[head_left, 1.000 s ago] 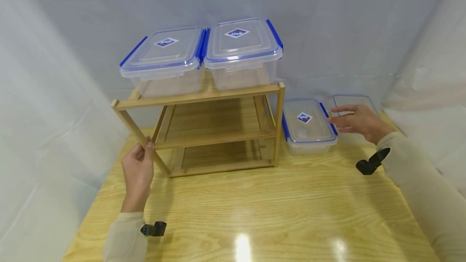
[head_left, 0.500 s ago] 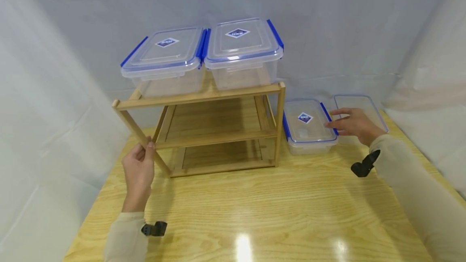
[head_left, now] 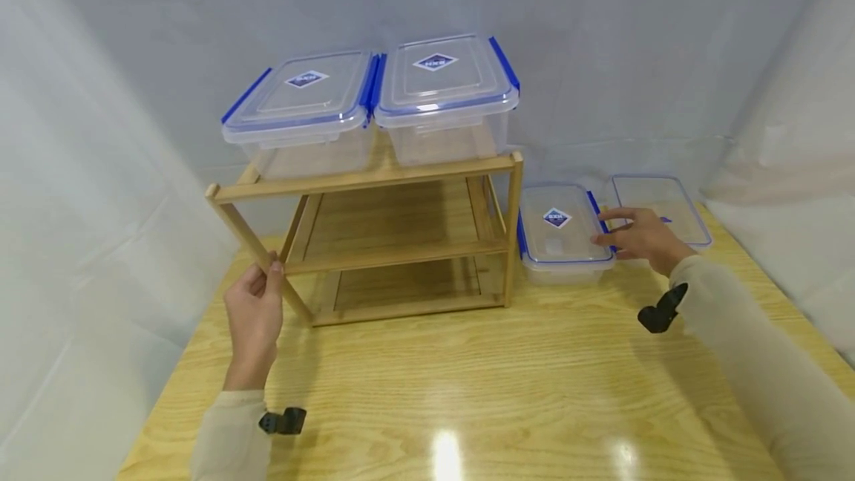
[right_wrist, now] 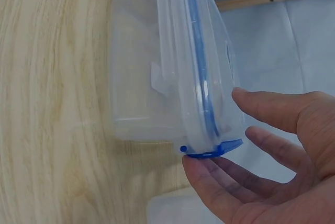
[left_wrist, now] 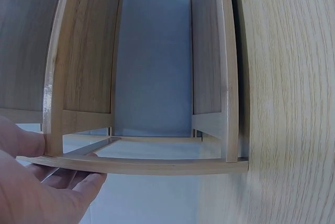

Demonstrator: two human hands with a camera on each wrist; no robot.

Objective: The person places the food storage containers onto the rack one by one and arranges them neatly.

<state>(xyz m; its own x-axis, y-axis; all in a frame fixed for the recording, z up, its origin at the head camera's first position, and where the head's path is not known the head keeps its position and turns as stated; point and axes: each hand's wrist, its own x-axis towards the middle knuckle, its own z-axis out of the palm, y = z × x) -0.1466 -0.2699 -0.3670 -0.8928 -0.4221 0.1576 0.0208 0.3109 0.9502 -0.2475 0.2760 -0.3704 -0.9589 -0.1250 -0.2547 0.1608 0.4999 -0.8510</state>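
Observation:
My left hand (head_left: 256, 306) pinches the left front post of a three-tier wooden shelf rack (head_left: 401, 249); the left wrist view shows the thumb on one side of the post (left_wrist: 152, 166) and fingers behind it. Right of the rack, a clear plastic storage box (head_left: 561, 240) with blue side clips sits on the table. My right hand (head_left: 641, 237) grips this box's right edge. In the right wrist view, its thumb (right_wrist: 261, 106) lies at the lid and its fingertips (right_wrist: 199, 174) are under the blue clip (right_wrist: 212, 152).
Two similar lidded boxes, a left one (head_left: 303, 95) and a right one (head_left: 447, 84), stand side by side on the rack's top tier. Behind my right hand lies another clear box with a blue-rimmed lid (head_left: 688, 206). White sheeting (head_left: 601, 58) surrounds the wooden table (head_left: 401, 392).
My right hand has moved left and down onto the box's right edge, its fingers closing around it. The box has shifted slightly left. My left hand stays on the rack post.

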